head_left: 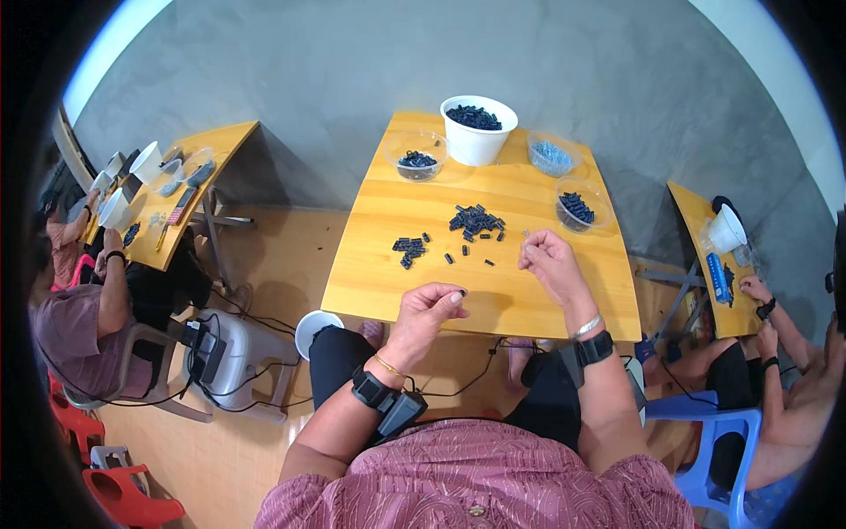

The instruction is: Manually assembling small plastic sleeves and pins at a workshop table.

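My left hand (pixel 426 319) is over the near edge of the wooden table, thumb and forefinger pinched on a small black cylindrical piece (pixel 463 293). Farther right, my right hand (pixel 553 263) is raised above the tabletop, its fingertips closed on a tiny pale, clear-looking piece (pixel 526 234) too small to name. Between and beyond the hands lie a larger pile of short black cylinders (pixel 476 219) and a smaller pile (pixel 409 250) to its left. A few single cylinders (pixel 449 258) are scattered nearer to me.
At the table's back stand a white tub (pixel 477 143) of black pieces, a clear bowl (pixel 418 173) of dark pieces, another bowl (pixel 553 167) of bluish bits, and one (pixel 575 225) of black cylinders. A white bucket (pixel 310 332) stands below the left edge. People work at side tables.
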`<move>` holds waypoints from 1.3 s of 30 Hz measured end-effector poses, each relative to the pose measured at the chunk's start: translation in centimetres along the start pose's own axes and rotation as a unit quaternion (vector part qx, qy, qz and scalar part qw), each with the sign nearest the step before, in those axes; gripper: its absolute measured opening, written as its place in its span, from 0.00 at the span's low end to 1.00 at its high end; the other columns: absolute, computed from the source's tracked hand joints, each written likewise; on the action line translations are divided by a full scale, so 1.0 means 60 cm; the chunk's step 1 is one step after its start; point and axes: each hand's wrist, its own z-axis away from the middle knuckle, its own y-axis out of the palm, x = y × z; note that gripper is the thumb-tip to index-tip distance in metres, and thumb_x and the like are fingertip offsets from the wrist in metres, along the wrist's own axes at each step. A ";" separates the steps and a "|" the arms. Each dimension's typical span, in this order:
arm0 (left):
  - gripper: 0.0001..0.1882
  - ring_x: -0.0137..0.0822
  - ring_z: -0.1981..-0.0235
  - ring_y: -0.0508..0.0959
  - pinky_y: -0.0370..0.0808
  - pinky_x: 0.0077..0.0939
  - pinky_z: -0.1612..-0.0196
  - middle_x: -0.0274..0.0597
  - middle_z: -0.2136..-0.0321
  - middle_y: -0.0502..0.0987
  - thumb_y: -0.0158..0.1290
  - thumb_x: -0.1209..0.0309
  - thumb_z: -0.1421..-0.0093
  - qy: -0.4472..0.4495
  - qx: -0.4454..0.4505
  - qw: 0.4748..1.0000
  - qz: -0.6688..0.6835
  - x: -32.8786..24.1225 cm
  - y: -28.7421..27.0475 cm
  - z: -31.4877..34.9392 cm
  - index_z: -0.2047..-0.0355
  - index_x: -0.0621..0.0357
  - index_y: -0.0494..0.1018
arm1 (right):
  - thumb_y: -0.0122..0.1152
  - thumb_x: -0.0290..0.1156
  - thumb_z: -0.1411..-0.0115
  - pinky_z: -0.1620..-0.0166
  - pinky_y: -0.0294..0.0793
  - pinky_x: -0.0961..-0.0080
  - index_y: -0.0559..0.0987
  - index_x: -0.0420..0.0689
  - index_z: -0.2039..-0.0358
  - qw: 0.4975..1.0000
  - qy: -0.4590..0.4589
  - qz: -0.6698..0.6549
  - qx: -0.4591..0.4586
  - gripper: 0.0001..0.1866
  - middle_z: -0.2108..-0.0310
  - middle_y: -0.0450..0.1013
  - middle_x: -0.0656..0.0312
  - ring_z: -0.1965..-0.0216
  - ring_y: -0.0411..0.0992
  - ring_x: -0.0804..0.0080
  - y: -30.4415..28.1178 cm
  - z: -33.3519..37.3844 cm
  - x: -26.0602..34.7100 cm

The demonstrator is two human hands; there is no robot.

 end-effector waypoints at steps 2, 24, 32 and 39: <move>0.06 0.28 0.72 0.75 0.75 0.25 0.63 0.37 0.73 0.75 0.49 0.76 0.43 0.006 0.023 1.000 0.013 -0.012 0.012 0.009 0.66 0.64 0.72 | 0.52 0.23 0.45 0.66 0.69 0.80 0.69 0.41 0.69 0.998 -0.002 -0.059 0.020 0.03 0.74 0.68 0.64 0.72 0.67 0.77 0.021 0.026 0.016; 0.07 0.30 0.70 0.76 0.75 0.27 0.61 0.38 0.74 0.75 0.49 0.76 0.43 0.072 0.131 0.987 0.062 -0.071 0.083 0.090 0.64 0.62 0.72 | 0.53 0.18 0.47 0.68 0.67 0.85 0.72 0.39 0.70 0.943 -0.235 0.235 0.000 0.04 0.74 0.69 0.65 0.73 0.67 0.80 0.163 0.174 0.128; 0.06 0.29 0.70 0.77 0.75 0.19 0.65 0.39 0.71 0.76 0.51 0.78 0.45 0.088 0.096 0.991 0.025 -0.068 0.084 0.089 0.66 0.65 0.72 | 0.53 0.15 0.52 0.70 0.67 0.80 0.73 0.39 0.73 0.911 -0.270 0.310 0.005 0.06 0.75 0.69 0.58 0.74 0.69 0.69 0.177 0.170 0.132; 0.05 0.30 0.71 0.78 0.76 0.20 0.66 0.40 0.72 0.76 0.50 0.80 0.45 0.100 0.074 0.992 -0.022 -0.062 0.079 0.085 0.68 0.66 0.73 | 0.52 0.14 0.53 0.72 0.67 0.78 0.73 0.38 0.74 0.877 -0.314 0.364 0.030 0.06 0.76 0.68 0.57 0.74 0.69 0.66 0.178 0.167 0.129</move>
